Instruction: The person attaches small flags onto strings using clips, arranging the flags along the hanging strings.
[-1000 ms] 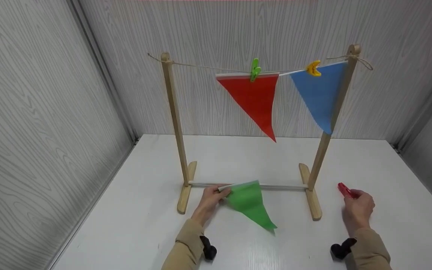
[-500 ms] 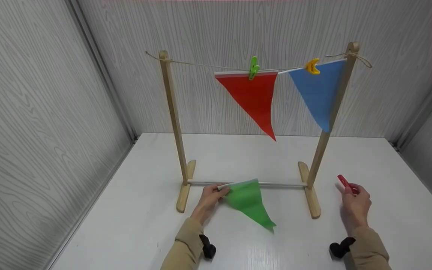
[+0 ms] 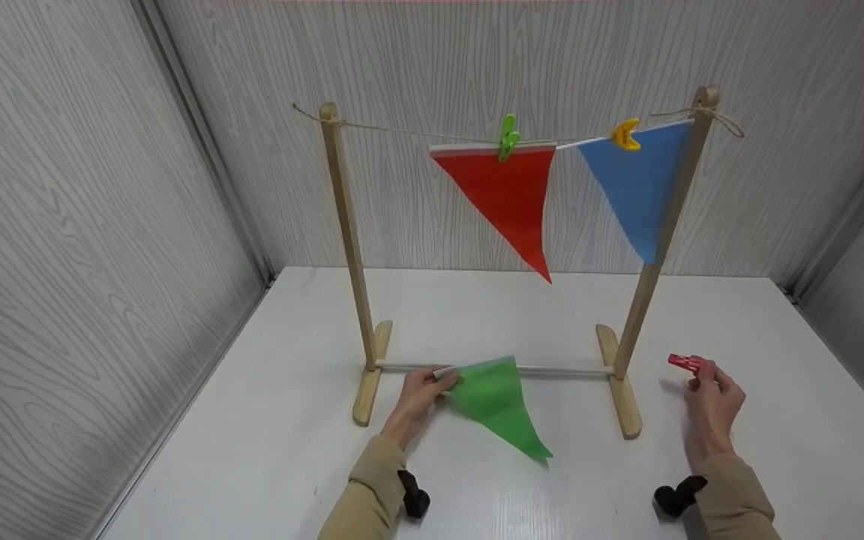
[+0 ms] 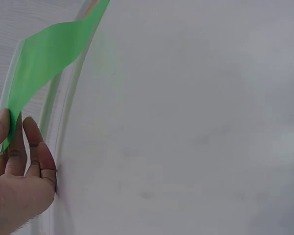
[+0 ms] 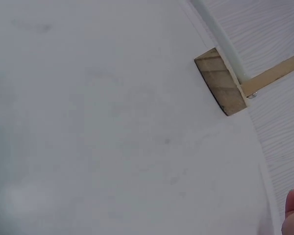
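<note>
My left hand (image 3: 418, 397) pinches the upper left corner of a green pennant flag (image 3: 493, 397) between thumb and fingers; the flag's point hangs toward the lower right. In the left wrist view the thumb lies on the flag's pale top edge, with fingers behind. On the right, my right hand (image 3: 715, 401) holds a small red clothespin (image 3: 684, 363) by one end, above the table. A red pennant (image 3: 511, 195) hangs from the string (image 3: 402, 132) under a green clothespin (image 3: 508, 138). Right of it a blue pennant (image 3: 638, 187) hangs under a yellow clip (image 3: 625, 135).
A wooden stand with a left post (image 3: 347, 232), a right post (image 3: 653, 270) and a low white crossbar (image 3: 567, 370) carries the string. It stands on a white table (image 3: 522, 502). Grey wood-grain panels (image 3: 207, 225) enclose the back and sides.
My right hand has turned the red clothespin from slanting to nearly level, its free end now pointing left. The left hand and the green flag have stayed almost still.
</note>
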Motion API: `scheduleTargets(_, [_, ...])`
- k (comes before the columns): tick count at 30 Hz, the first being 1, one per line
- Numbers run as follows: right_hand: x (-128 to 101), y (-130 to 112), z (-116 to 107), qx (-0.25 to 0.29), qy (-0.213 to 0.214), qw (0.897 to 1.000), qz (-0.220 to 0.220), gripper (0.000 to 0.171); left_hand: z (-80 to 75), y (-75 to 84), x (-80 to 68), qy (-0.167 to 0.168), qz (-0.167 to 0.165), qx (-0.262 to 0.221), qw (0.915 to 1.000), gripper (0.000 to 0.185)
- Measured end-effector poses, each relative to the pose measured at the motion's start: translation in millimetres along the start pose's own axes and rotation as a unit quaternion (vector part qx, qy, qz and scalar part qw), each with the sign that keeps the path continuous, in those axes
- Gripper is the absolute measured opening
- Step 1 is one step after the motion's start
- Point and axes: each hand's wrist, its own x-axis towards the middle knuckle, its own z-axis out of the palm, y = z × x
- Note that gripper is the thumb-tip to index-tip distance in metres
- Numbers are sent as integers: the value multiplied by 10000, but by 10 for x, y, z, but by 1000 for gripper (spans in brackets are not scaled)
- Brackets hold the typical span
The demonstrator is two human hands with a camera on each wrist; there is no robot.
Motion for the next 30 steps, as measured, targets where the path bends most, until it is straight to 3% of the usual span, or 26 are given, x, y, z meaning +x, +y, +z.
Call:
scheduleTargets(5, [-24,-112,64,781,-17,9969,34,29,-7,56,-4,98,-99,-94,9999,34])
scheduleTargets(8, [-25,-185,117,1753,4,9845,31,17,-17,97,5,198,-40,-246,9995,30])
scheduleTargets(11, [-22,-251,138,2960,-104,9548,269,7,-31,146,11,349,52,-367,9987,26])
scheduleTargets(14, [-29,-307,127,3870,-260,9188,736,11,-43,203,4,539,118,-360,9978,24])
scheduleTargets(17, [-52,-357,99,4534,-500,8808,1270,17,-48,269,-4,749,103,-334,9966,24])
scheduleTargets(21, [-86,-423,103,5130,-975,8383,1568,16,-54,365,-12,982,135,-447,9941,25])
scheduleTargets(24, [-108,-467,135,5346,-1362,8211,1466,13,-60,444,-25,1070,283,-565,9922,26])
scheduleTargets(30, [-163,-548,200,5605,-1880,7965,1269,12,-78,600,-45,1331,594,-596,9875,27])
